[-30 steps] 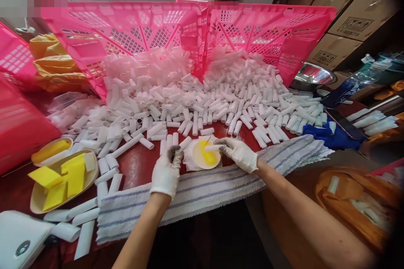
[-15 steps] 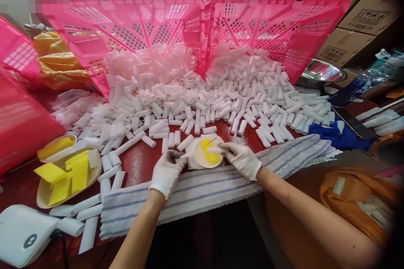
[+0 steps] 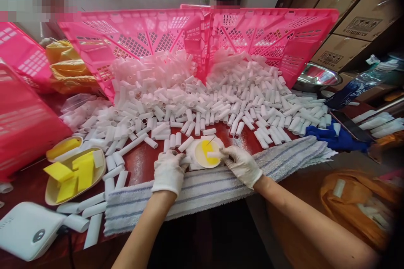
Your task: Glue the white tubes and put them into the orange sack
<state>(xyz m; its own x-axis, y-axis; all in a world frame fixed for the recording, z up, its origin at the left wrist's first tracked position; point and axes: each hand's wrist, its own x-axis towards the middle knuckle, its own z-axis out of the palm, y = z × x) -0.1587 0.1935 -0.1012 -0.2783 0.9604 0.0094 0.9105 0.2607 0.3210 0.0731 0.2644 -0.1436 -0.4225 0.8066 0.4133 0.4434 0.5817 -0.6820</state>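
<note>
My right hand (image 3: 241, 164), in a white glove, pinches a short white tube (image 3: 214, 154) between thumb and fingers. The tube lies level above a small round dish (image 3: 202, 163) holding a yellow sponge piece (image 3: 206, 147). A thin dark stick slants up from the sponge. Left of the dish, my left hand (image 3: 169, 173), also gloved, has its fingers closed; what looks like a white tube's end (image 3: 187, 160) shows at the fingertips. The dish rests on crumpled white material at the edge of a striped towel (image 3: 214, 187).
A large heap of white tubes (image 3: 189, 105) spills from pink baskets (image 3: 142, 33) across the red table. An oval dish with yellow sponges (image 3: 50, 195) and a white device (image 3: 28, 231) are at left. A bottle (image 3: 360, 84), phone (image 3: 350, 125) and blue cloth (image 3: 322, 134) lie right.
The view has tilted up slightly and shifted. My left hand has turned so its back faces me more. My right hand still holds the tube over the dish, slightly lower.
</note>
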